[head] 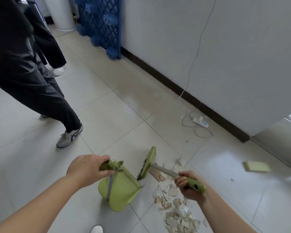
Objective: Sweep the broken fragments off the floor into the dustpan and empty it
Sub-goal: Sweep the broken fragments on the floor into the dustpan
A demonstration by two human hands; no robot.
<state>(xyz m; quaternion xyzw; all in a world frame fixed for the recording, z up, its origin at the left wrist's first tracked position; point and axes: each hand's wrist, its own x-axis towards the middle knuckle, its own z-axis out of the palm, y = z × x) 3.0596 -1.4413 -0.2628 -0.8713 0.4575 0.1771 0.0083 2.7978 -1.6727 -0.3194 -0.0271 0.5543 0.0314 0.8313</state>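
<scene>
The left hand [89, 169] grips the green dustpan [119, 187] handle; the pan sits on the floor just below it. The right hand [189, 185] grips the broom [148, 163] handle. Broken fragments [173, 206] lie under and beside that hand.

Single head-worn view, steeply downward, close over tiled floor [107, 115]

No text, label or number can be read anywhere here.
</scene>
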